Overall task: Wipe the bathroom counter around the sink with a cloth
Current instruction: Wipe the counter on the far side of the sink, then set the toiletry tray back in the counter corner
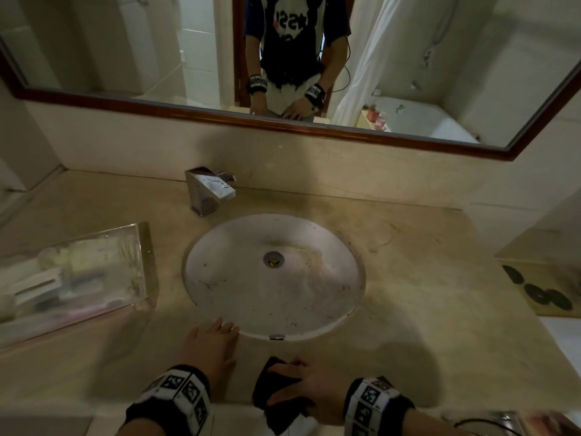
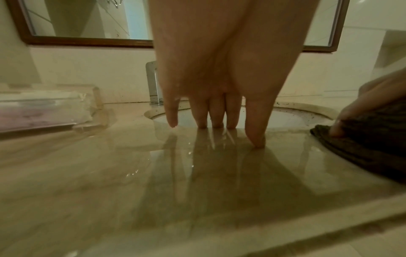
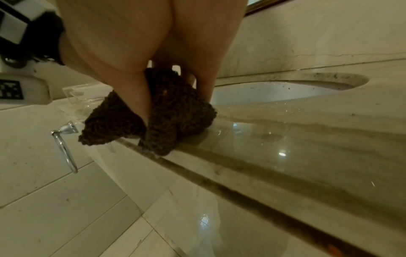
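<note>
A dark brown cloth (image 1: pixel 276 401) lies bunched on the beige marble counter (image 1: pixel 408 262), at its front edge below the white oval sink (image 1: pixel 220 262). My right hand (image 1: pixel 301 382) lies on top of the cloth. In the right wrist view the cloth (image 3: pixel 180 111) is bunched up between thumb and fingers of my right hand (image 3: pixel 175 102), and part of it hangs over the counter edge. My left hand (image 1: pixel 217 338) rests flat on the wet counter (image 2: pixel 153 173), its straight fingertips (image 2: pixel 215 124) at the sink's front-left rim (image 2: pixel 285 106).
A chrome faucet (image 1: pixel 209 190) stands behind the sink on the left. A clear acrylic tray (image 1: pixel 72 275) with toiletries occupies the left of the counter. A box with dark discs (image 1: pixel 540 278) sits at the right edge. A wood-framed mirror (image 1: pixel 125 42) runs above. A towel ring (image 3: pixel 66 147) hangs below the counter.
</note>
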